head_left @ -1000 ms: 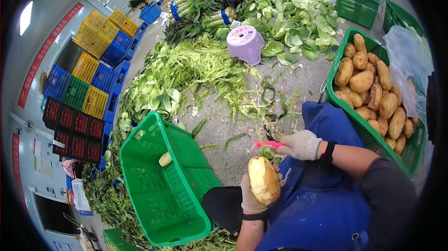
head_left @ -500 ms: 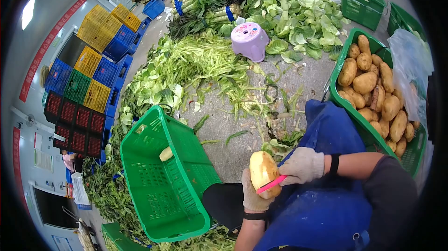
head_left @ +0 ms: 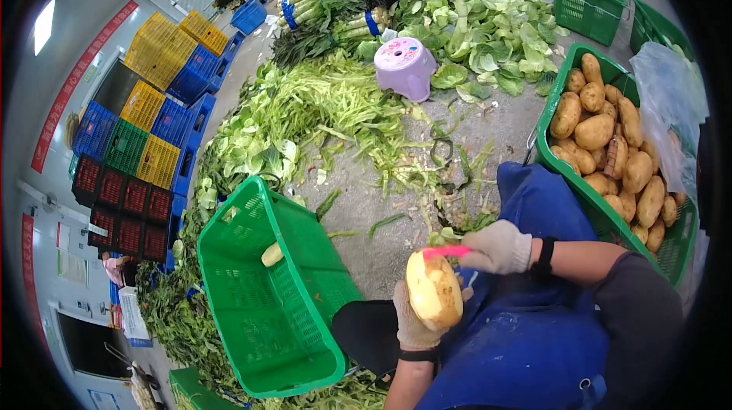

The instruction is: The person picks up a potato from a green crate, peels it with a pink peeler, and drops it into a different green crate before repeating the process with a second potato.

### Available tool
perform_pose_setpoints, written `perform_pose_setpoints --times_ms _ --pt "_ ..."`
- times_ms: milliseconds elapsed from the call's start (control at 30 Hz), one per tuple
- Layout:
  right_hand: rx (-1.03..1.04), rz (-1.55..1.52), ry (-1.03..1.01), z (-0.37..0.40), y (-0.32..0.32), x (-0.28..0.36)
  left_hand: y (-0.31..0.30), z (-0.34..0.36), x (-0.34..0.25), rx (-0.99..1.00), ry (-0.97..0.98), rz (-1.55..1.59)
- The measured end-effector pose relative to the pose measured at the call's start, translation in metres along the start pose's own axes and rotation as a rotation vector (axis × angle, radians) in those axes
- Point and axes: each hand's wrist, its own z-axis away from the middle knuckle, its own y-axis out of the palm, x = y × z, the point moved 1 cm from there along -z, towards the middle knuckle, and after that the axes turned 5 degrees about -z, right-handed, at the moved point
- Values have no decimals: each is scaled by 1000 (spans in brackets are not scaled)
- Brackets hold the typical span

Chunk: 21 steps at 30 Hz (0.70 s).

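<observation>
A partly peeled potato rests in my left hand, its gloved fingers wrapped round the lower side. Pale yellow flesh shows over most of it, with brown skin patches on the right. My right hand, also gloved, grips a pink peeler whose head is at the potato's top end. To the left, a green basket holds one peeled potato. On my right stands another green basket, full of unpeeled potatoes.
A purple stool stands ahead among green peelings and a heap of cabbage leaves. Bundled stalks lie at the back. Stacked crates line the left wall. A clear plastic bag hangs over the right basket.
My right hand has moved up with the peeler, from the potato's lower part to its top end. More pale flesh faces me on the potato now.
</observation>
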Motion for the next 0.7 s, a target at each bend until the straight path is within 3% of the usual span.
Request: perform_pose_setpoints --times_ms 33,67,100,200,233,300,333,367,433,500,533,567,633,667,700 --pt "3 -121 -199 8 0 9 1 2 1 -104 12 -2" --pt "227 20 -282 6 -1 22 -8 0 3 -203 47 -111" --pt "328 92 -182 7 -3 30 -14 -1 3 -195 48 -113" --pt "-46 70 160 -3 -3 -5 -15 1 4 54 -62 122" --pt "-32 7 176 -3 -3 -14 -11 5 4 47 -67 119" --pt "-72 -95 -30 8 -2 -1 -2 3 3 47 -20 60" --pt "55 -127 -166 11 -2 8 -8 4 3 40 -17 64" --pt "342 98 -200 7 -11 27 -15 1 0 17 -4 -4" --pt "311 57 -87 7 3 22 -20 -2 -1 -2 3 -72" --pt "-8 -40 162 1 1 2 -13 1 1 43 -62 44" --pt "-18 31 174 -2 -3 -7 -7 4 2 39 -65 43" --pt "-21 24 173 0 -2 -4 3 7 3 -8 -50 -8" --pt "58 -61 -85 8 -4 8 3 5 6 -54 -26 -45" --pt "242 70 -148 7 -3 19 -2 -1 5 -81 -8 -63" --pt "245 84 -48 9 -2 22 -4 -6 4 -102 9 -82"
